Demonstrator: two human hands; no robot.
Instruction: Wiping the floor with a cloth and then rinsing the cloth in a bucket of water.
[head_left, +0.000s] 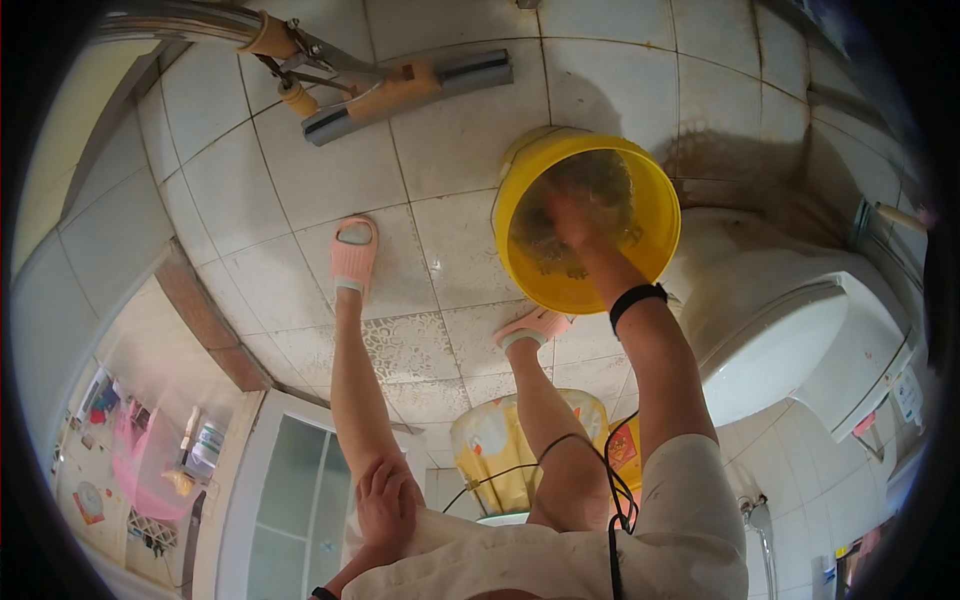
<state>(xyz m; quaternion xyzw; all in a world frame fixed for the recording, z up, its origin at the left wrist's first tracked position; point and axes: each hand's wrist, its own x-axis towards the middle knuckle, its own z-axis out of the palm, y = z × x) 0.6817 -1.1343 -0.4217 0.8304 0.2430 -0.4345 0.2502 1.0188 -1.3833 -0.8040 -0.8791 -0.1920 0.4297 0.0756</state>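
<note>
My right hand (568, 217) reaches down inside a yellow plastic bucket (666, 225) that stands on the tiled floor. Motion blurs that hand, so its fingers and anything in them are unclear. Around it, the inside of the bucket looks dark and murky; whether this is water or some soaked material I cannot tell. A dark band circles my right wrist. My left hand (386, 499) rests on my left knee with fingers slightly spread and nothing in it.
A sponge mop (397, 90) lies on the tiles ahead to the left. Beside the bucket on the right stands a white toilet (780, 345). Yellow plastic bagging (487, 442) and a black cable (616, 480) are near my right leg. A frosted-glass door (292, 487) is at lower left.
</note>
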